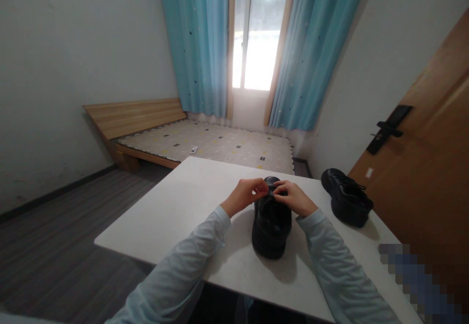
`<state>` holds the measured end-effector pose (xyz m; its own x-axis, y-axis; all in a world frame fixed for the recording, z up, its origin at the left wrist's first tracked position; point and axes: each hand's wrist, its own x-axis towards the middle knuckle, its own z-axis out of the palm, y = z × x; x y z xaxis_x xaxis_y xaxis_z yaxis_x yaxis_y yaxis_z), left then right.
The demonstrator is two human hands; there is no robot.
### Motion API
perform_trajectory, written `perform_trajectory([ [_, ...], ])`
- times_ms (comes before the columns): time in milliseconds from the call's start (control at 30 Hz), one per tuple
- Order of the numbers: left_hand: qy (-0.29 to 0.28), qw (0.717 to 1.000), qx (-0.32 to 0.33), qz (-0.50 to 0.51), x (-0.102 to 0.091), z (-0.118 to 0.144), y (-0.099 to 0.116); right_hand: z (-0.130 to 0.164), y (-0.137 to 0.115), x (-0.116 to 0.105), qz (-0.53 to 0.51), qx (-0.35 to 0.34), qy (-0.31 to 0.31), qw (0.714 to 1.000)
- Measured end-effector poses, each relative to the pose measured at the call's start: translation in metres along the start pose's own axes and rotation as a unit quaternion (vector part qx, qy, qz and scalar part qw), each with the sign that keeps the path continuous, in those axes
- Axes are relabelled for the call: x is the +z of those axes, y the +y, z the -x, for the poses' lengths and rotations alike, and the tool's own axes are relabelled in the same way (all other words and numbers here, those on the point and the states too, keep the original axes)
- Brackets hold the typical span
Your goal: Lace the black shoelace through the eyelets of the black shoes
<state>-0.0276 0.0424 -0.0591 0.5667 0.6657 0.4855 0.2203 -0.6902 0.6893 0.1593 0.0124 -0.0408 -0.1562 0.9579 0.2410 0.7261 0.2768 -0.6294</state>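
A black lace-up shoe (pixel 272 233) stands on the white table, its heel toward me and its toe toward the window. My left hand (pixel 246 194) is at the left of the lacing, thumb and forefinger pinched together. From the other side, my right hand (pixel 291 197) has its fingers closed on the upper part of the lacing. Both hands appear to grip the black shoelace, though it barely shows against the dark shoe. A matching black shoe (pixel 350 199) rests at the table's right edge, its laces loosely visible.
The white table (pixel 164 216) reaches toward a low bed (pixel 220 143) with a patterned mattress, where a small white remote-like object (pixel 194 149) lies. A wooden door (pixel 432 143) stands close on the right. A pixelated patch covers the lower right corner.
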Motion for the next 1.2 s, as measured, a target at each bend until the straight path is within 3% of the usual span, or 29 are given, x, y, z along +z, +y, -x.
perform_trajectory([
  [333, 0.058, 0.995, 0.044, -0.072, 0.001, 0.0, 0.006, 0.003, 0.008, -0.008, -0.038, -0.029, 0.094, 0.994],
  [600, 0.081, 0.988, 0.058, -0.115, 0.001, 0.001, 0.013, 0.005, 0.016, -0.028, -0.149, 0.028, 0.187, 0.971],
  [767, 0.025, 0.998, 0.039, -0.049, 0.01, 0.001, 0.01, 0.01, 0.009, -0.033, -0.318, 0.042, 0.224, 0.92],
  [933, -0.046, 0.998, 0.012, 0.052, 0.016, 0.002, -0.001, 0.014, -0.004, -0.035, -0.456, 0.014, 0.195, 0.868],
  [1200, -0.065, 0.994, -0.02, 0.084, 0.017, 0.002, -0.009, 0.02, -0.008, -0.05, -0.532, -0.026, 0.161, 0.831],
])
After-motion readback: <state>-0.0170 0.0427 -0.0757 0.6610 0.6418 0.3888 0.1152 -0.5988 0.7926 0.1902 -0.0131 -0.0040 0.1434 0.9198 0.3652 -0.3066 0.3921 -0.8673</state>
